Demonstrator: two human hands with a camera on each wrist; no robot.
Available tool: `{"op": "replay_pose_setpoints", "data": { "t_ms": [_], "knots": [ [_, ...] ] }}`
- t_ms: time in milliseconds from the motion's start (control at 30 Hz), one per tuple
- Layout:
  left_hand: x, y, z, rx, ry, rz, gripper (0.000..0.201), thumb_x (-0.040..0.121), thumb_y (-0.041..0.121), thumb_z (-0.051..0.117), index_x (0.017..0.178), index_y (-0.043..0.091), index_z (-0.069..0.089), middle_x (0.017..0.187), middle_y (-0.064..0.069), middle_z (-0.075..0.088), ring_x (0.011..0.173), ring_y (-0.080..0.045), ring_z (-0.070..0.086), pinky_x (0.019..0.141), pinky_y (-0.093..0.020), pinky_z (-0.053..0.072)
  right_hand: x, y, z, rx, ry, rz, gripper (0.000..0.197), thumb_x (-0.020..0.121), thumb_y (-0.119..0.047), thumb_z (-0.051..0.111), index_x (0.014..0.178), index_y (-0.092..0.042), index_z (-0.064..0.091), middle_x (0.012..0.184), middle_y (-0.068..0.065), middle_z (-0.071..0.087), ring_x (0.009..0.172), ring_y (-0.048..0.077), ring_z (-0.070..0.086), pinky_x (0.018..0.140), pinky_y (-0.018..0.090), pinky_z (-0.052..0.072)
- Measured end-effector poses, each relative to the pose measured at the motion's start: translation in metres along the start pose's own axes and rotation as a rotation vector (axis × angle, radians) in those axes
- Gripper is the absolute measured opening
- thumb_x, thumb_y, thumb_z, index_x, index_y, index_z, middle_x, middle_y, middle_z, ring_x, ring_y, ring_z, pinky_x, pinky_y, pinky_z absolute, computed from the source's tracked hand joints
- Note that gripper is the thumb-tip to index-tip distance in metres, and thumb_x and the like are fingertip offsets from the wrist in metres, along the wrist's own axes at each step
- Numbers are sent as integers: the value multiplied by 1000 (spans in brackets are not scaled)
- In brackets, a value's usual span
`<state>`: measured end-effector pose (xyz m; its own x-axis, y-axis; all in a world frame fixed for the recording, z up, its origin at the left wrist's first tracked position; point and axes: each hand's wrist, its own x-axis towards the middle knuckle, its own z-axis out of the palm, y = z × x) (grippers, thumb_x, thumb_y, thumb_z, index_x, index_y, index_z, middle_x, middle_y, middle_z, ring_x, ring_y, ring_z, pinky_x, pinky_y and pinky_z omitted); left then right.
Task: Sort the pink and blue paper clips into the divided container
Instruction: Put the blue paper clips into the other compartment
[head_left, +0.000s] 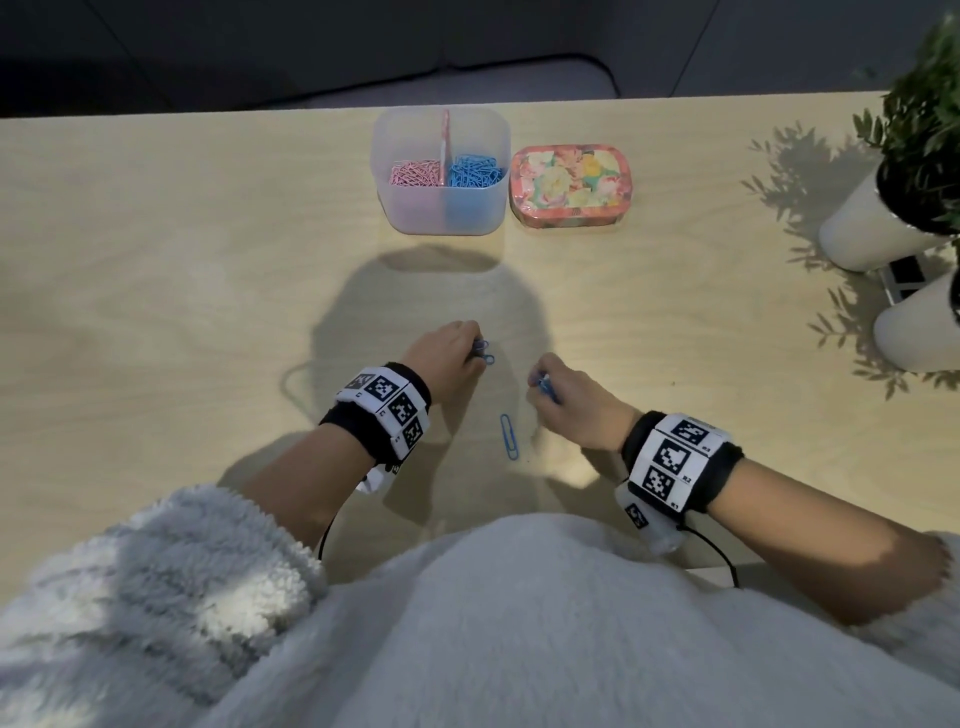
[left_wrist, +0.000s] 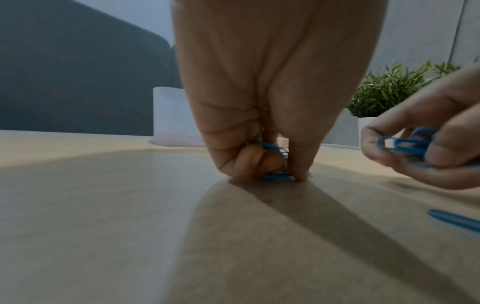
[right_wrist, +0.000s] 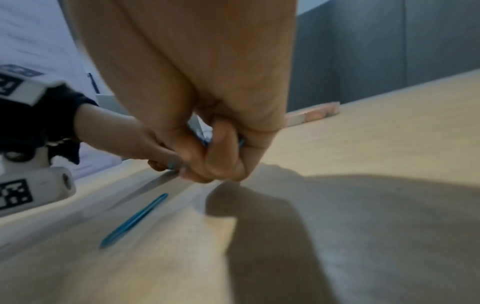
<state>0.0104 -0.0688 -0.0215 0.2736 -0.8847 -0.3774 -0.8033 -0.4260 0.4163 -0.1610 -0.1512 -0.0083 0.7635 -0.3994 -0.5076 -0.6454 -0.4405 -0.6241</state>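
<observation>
Loose blue clip (head_left: 509, 436) lies on tabletop (head_left: 208, 291) between hands, long axis pointing away from person. Left hand (head_left: 445, 353) and right hand (head_left: 566, 402) each pinch blue clips; right hand slightly nearer.

Legible text: none confirmed. Wristbands (head_left: 387, 402) (head_left: 678, 462) carry black-and-white square marker codes; tiny characters beside the right band's markers are too small to read.
</observation>
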Motion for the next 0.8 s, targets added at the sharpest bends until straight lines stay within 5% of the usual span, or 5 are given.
{"op": "replay_pose_setpoints", "data": {
  "t_ms": [200,267,467,600,800],
  "knots": [
    [4,5,-4,186,-19,50,26,96,17,39,107,-4,51,112,-21,53,98,-37,56,80,-43,42,0,-19,17,-439,-69,-65,32,88,-45,52,87,-13,49,83,6,61,76,28,57,65,34,42],
    [5,6,-10,196,-38,55,26,97,16,36,104,-3,52,109,-21,54,96,-36,57,79,-43,42,3,-23,23,-463,-86,-94,29,86,-42,57,87,-14,50,85,6,60,81,28,59,66,33,41],
    [29,24,-72,69,223,60,26,96,19,37,98,-1,54,94,-18,59,83,-32,56,74,-39,43,11,-14,15,-301,-187,-62,34,90,-25,51,61,-12,40,56,1,40,51,19,38,46,28,26],
    [66,31,-109,67,435,-34,27,95,11,34,104,-6,53,99,-25,58,91,-33,56,78,-41,41,13,-5,-8,-82,-203,-49,18,91,-21,48,78,-10,43,73,3,50,57,14,39,52,23,30],
    [108,27,-132,3,356,-203,34,94,20,41,118,-2,52,119,-24,59,111,-37,54,89,-40,43,33,-4,-58,231,-89,-19,11,91,-5,45,84,-13,39,54,3,47,40,11,40,45,27,33]
  ]
}}
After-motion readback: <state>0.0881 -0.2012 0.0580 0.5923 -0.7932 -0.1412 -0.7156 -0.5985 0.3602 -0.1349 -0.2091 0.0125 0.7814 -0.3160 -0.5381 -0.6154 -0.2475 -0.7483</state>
